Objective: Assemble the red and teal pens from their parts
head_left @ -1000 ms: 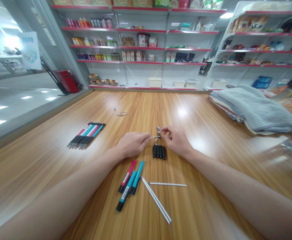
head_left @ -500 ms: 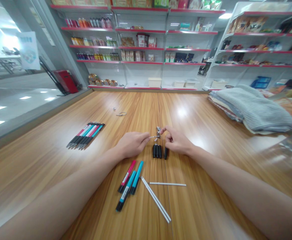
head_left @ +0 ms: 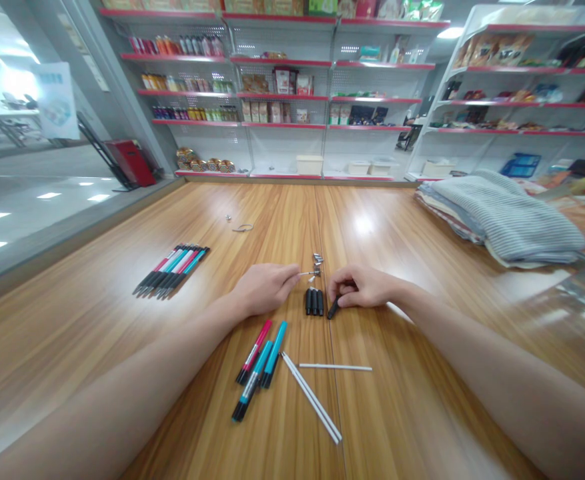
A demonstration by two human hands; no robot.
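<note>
My left hand (head_left: 265,287) is closed in a pinch on a thin pen refill (head_left: 308,273) with a small silver tip piece on its end. My right hand (head_left: 365,287) is curled around a black pen cap (head_left: 333,308), tilted and apart from the row of black caps (head_left: 314,301) lying between my hands. A few small silver parts (head_left: 317,257) lie just beyond the refill. Nearer to me lie a pink and two blue pen barrels (head_left: 259,363) and white refill tubes (head_left: 317,393).
A row of assembled pens (head_left: 172,269) lies at the left on the wooden table (head_left: 122,320). A small ring and metal bit (head_left: 242,227) sit farther back. Folded cloths (head_left: 502,217) are stacked at the right. Store shelves stand behind the table.
My right hand left the silver parts, came down to the black caps and pulled one out of the row toward the right. My left hand stayed still with the refill.
</note>
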